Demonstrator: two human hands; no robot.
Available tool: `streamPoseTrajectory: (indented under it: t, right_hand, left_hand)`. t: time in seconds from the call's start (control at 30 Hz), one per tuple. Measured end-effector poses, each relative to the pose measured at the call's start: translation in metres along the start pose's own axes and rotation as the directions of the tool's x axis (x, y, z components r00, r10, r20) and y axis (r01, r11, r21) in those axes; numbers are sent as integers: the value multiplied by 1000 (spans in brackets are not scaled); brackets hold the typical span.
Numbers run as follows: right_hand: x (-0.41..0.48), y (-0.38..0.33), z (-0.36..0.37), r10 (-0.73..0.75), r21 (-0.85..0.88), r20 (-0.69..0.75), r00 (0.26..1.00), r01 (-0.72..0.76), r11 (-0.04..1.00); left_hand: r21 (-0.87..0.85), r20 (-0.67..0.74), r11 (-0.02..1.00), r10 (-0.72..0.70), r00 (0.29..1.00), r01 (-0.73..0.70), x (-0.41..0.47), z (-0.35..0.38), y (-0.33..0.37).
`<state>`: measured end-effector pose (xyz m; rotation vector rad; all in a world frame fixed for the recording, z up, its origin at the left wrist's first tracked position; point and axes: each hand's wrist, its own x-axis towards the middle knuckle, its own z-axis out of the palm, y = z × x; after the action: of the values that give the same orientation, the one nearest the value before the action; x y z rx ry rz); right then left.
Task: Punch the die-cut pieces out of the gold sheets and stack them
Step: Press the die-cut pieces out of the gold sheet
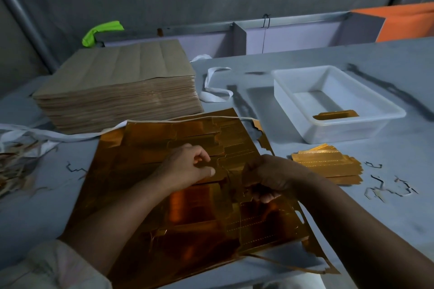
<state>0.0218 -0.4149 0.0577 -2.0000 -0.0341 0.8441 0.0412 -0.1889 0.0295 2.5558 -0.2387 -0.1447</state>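
Observation:
A large gold die-cut sheet (150,213) lies on the grey table in front of me. My left hand (187,166) rests on its middle, fingers curled, thumb pressing a cut piece flat. My right hand (270,178) is just to the right, fingers curled round a gold piece (234,171) that it pinches along the sheet's right part. A stack of punched gold pieces (326,162) lies on the table to the right. Another gold piece (335,115) sits inside the white plastic tub (293,105).
A tall pile of brown-backed sheets (122,87) stands at the back left. White strapping (216,87) lies beside it. Scrap strips (16,171) heap at the left edge, and small offcuts (387,187) lie at the right. Grey partitions (239,40) line the back.

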Motion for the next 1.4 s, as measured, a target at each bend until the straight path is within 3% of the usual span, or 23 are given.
streamPoseTrajectory:
  t: [0.33, 0.53, 0.67, 0.73, 0.83, 0.97, 1.4]
  right_hand:
    - [-3, 2, -9, 5, 54, -16, 1000, -4, 999]
    - [1, 7, -18, 14, 87, -84, 996, -7, 996]
    - [15, 10, -27, 11, 17, -299, 954, -6, 1000]
    - [26, 13, -36, -52, -177, -473, 879, -37, 984]
    - [37, 18, -47, -81, -356, -580, 811, -162, 920]
    - [45, 23, -49, -27, -414, -583, 812, -269, 870]
    - [47, 20, -47, -27, -502, -556, 831, -310, 808]
  left_hand:
    - [330, 82, 938, 83, 993, -105, 7, 15, 21]
    - [283, 55, 951, 114, 992, -125, 5, 16, 31]
    - [244, 45, 961, 126, 991, -133, 6, 17, 37]
    - [238, 49, 961, 132, 990, -139, 6, 17, 37]
    - [234, 43, 961, 144, 989, -150, 7, 18, 35]
    - [227, 22, 960, 162, 987, -163, 9, 20, 32]
    - [240, -69, 945, 243, 968, -220, 9, 12, 31]
